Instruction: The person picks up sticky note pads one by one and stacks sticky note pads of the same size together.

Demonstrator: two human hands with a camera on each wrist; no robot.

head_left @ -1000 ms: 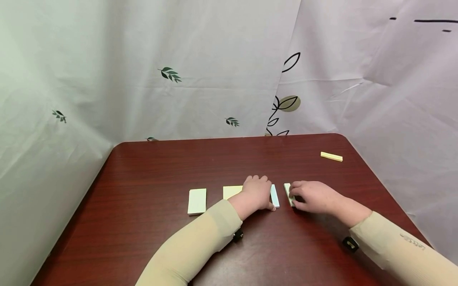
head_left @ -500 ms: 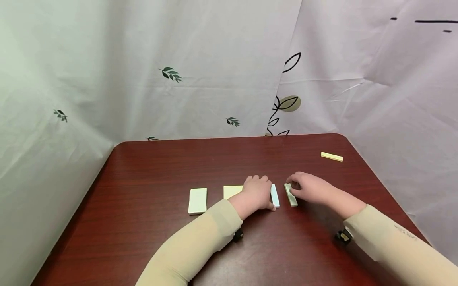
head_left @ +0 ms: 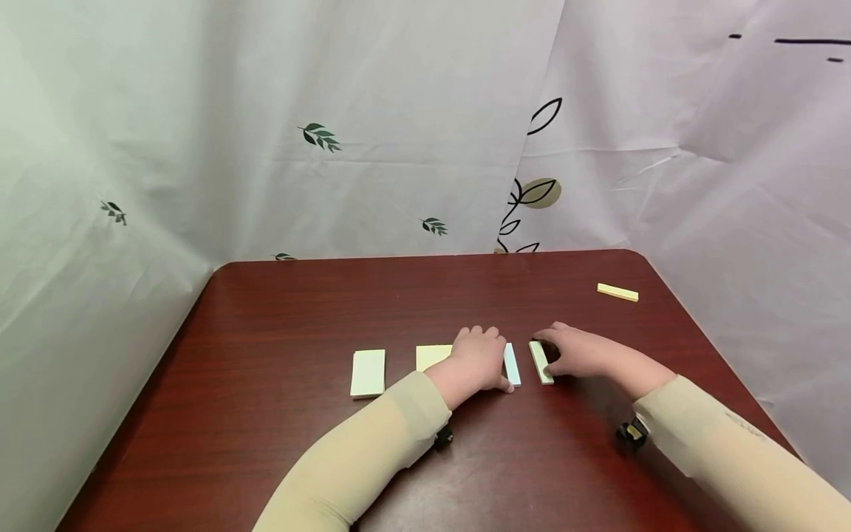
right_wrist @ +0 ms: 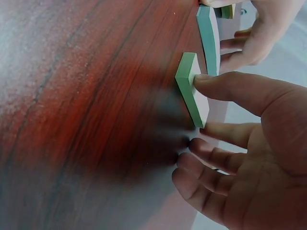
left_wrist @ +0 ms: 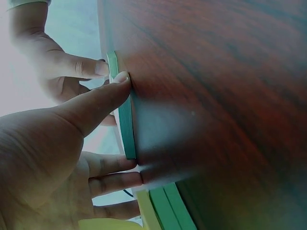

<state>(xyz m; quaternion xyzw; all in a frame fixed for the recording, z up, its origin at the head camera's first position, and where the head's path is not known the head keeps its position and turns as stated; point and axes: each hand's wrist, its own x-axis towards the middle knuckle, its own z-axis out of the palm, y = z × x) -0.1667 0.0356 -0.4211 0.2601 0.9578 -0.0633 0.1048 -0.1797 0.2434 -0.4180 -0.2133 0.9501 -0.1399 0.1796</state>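
Note:
My left hand (head_left: 474, 358) holds a narrow light-blue sticky-note pad (head_left: 512, 364) flat on the table, thumb at its near end and fingers towards its far end. A yellow sticky-note pad (head_left: 432, 357) lies partly hidden under that hand and forearm. Just to the right, my right hand (head_left: 585, 355) grips a narrow pale-green sticky-note pad (head_left: 541, 362). In the right wrist view, the thumb presses on top of this green pad (right_wrist: 189, 91) and the index fingertip meets its other end; the remaining fingers are spread beside it. A small gap separates the blue and green pads.
A pale rectangular stack of note pads (head_left: 368, 372) lies to the left on the dark red-brown table (head_left: 299, 310). Near the far right corner is a thin yellow strip-shaped pad (head_left: 618, 292). A white patterned sheet (head_left: 372, 177) hangs behind the table and along its sides.
My right hand has shifted slightly away from me along the green pad, its fingers now at the far end and more of the pad's top showing. My left hand has stayed still.

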